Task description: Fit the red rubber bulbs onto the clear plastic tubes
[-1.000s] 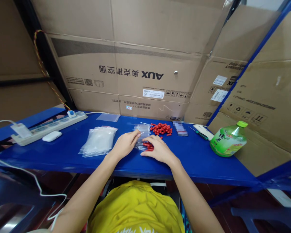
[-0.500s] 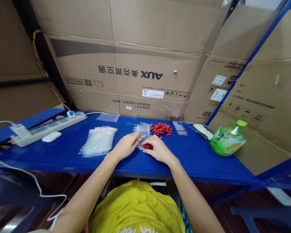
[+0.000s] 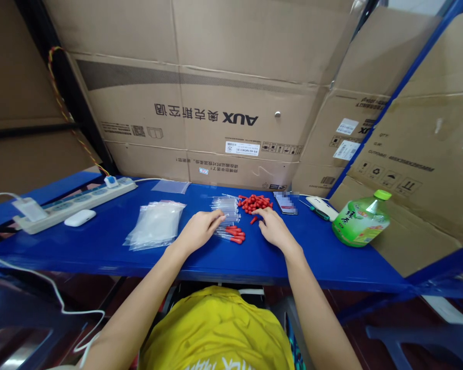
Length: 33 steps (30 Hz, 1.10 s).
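My left hand [image 3: 202, 229] is closed in a pinch, with the end of a thin clear tube showing at its fingertips. Beside it lies a bundle of thin clear tubes [image 3: 227, 205]. Nearer the front edge, several tubes fitted with red rubber bulbs [image 3: 236, 234] lie side by side, bulbs pointing right. My right hand [image 3: 273, 229] has thumb and index finger apart, its index fingertip at the near edge of a heap of loose red rubber bulbs [image 3: 255, 202]. One single red bulb [image 3: 253, 220] lies just left of its thumb.
Clear plastic bags [image 3: 156, 224] are stacked on the blue table [image 3: 316, 257] at left. Farther left are a power strip [image 3: 77, 203] and a white case [image 3: 80, 218]. To the right lie a phone [image 3: 286, 203], a white-and-green tool [image 3: 321, 208] and a green bottle [image 3: 360, 221]. Cardboard [image 3: 216, 77] walls the back.
My right hand has left the bulbed tubes and moved right and away from me to the red heap, uncovering them. My left hand has shifted slightly left, still pinching.
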### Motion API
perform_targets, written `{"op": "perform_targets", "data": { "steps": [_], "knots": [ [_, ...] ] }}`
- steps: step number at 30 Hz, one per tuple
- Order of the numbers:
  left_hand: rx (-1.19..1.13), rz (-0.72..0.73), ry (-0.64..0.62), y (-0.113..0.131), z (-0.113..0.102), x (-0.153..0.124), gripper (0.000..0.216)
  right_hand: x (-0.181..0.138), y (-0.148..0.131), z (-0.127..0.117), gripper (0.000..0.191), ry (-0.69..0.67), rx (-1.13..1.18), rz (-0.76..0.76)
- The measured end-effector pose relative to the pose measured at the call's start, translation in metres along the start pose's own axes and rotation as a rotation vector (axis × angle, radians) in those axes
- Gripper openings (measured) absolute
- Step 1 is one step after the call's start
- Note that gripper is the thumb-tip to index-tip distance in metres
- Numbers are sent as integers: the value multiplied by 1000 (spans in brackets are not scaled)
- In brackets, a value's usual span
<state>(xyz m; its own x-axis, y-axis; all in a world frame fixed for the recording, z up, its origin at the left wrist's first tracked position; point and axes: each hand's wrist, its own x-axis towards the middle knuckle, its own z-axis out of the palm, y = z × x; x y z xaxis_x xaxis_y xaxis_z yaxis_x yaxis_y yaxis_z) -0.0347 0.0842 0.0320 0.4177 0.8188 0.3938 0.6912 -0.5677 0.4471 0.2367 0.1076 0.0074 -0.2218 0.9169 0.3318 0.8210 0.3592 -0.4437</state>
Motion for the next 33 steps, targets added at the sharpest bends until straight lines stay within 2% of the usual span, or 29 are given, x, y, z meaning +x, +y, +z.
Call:
{"op": "perform_targets", "data": {
  "steps": [6,9,13,18,22,27,33],
  "knots": [
    [-30,29,-1,-2,3,0,34,2,2,1,25,-90,-53,-9],
    [-49,64,14,-1,2,0,34,3,-3,1,14,-85,-87,15],
    [-28,99,40,3,0,-1,34,4,-7,-1,11,-78,-87,14],
    [8,54,37,7,-2,-2,32,8,-10,2,13,-20,34,37],
    [26,5,22,8,-2,-2,33,9,-21,1,12,26,186,-60],
    [22,30,37,8,-2,-2,34,3,-48,-5,14,107,473,-99],
    [-2,81,79,7,-2,-3,36,-1,-69,3,16,95,583,-162]
  ]
}}
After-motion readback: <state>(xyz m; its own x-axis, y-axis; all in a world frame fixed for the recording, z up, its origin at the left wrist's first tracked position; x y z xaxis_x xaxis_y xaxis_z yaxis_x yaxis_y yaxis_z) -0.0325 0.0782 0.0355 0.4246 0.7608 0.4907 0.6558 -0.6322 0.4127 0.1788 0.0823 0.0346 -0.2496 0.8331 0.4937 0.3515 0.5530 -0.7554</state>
